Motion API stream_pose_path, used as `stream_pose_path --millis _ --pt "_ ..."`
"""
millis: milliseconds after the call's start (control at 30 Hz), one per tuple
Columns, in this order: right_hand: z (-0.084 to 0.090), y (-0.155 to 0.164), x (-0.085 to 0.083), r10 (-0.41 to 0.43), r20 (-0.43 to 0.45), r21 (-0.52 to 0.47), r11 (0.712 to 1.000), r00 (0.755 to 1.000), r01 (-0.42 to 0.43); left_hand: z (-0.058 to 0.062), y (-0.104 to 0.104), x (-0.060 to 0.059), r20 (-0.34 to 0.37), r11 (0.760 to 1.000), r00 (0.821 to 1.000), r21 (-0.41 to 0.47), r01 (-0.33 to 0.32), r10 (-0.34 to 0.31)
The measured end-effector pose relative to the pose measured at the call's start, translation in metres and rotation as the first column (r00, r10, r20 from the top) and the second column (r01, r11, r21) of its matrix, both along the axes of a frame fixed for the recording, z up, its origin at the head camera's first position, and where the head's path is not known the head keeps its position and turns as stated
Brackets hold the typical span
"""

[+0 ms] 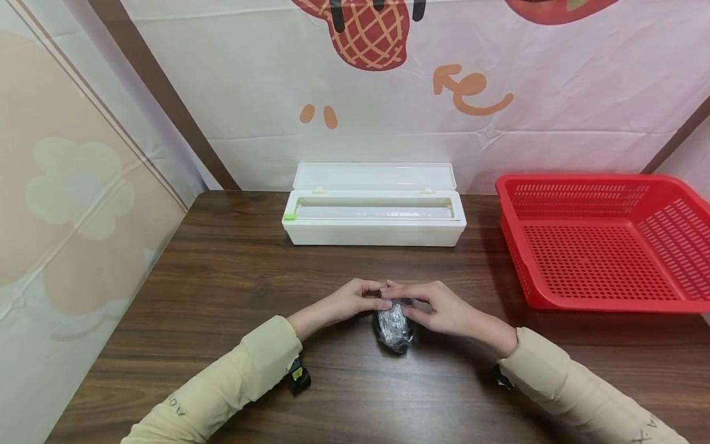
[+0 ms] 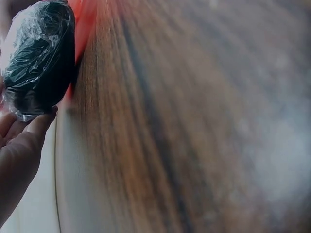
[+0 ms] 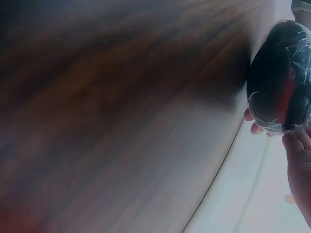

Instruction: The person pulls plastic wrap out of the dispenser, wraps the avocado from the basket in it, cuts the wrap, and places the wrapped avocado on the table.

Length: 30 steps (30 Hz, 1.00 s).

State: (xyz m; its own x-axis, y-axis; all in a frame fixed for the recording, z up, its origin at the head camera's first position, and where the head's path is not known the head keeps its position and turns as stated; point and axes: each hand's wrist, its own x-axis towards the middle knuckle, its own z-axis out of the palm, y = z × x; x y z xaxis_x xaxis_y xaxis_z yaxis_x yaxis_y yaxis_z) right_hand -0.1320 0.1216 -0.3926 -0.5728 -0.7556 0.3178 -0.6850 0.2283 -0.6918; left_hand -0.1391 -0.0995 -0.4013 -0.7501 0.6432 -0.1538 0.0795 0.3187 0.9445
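A dark, oval thing wrapped in cling film [image 1: 395,328] lies at the middle of the table, one end toward me. My left hand [image 1: 355,300] holds its far end from the left, thumb on top of the film. From the right, my right hand [image 1: 440,306] grips the same end, fingers reaching across the top and thumb along the side. The left wrist view shows the film [image 2: 41,53] crinkled and shiny over the dark surface. Seen from the right wrist, the wrapped thing [image 3: 269,80] has a red streak on its side. Parts of both hands' fingers are hidden behind it.
Beyond the hands, a white cling film dispenser [image 1: 374,234] stands with its lid raised, a roll inside and a green slider [image 1: 289,217] at its left. A red plastic basket [image 1: 529,271] sits at the right. Printed cloth [image 1: 388,142] hangs behind the brown wooden table [image 1: 233,265].
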Motion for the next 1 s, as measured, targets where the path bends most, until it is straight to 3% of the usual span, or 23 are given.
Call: stream_pose_path --millis 267,433,633,867,1000 --pt "0.001 0.003 0.006 0.068 -0.083 0.131 0.99 0.994 -0.056 0.0 -0.002 0.0 -0.029 1.0 1.0 -0.027 -0.007 0.006" --pt "0.002 0.004 0.008 0.082 -0.091 0.182 0.981 0.993 -0.064 -0.002 -0.002 -0.001 -0.105 1.0 0.995 -0.014 0.0 -0.001" --pt "-0.002 0.005 0.008 0.109 -0.16 0.2 0.977 0.981 -0.075 0.0 -0.004 0.002 -0.221 0.992 0.975 -0.128 0.002 -0.03" --pt "-0.005 0.007 0.009 0.126 -0.219 0.179 0.98 0.967 -0.087 0.007 -0.01 0.006 -0.112 0.992 0.989 -0.094 0.082 -0.092" --pt "-0.006 0.007 0.009 0.132 -0.262 0.173 0.981 0.956 -0.088 0.007 -0.01 0.006 -0.151 0.993 0.986 -0.097 0.06 -0.074"
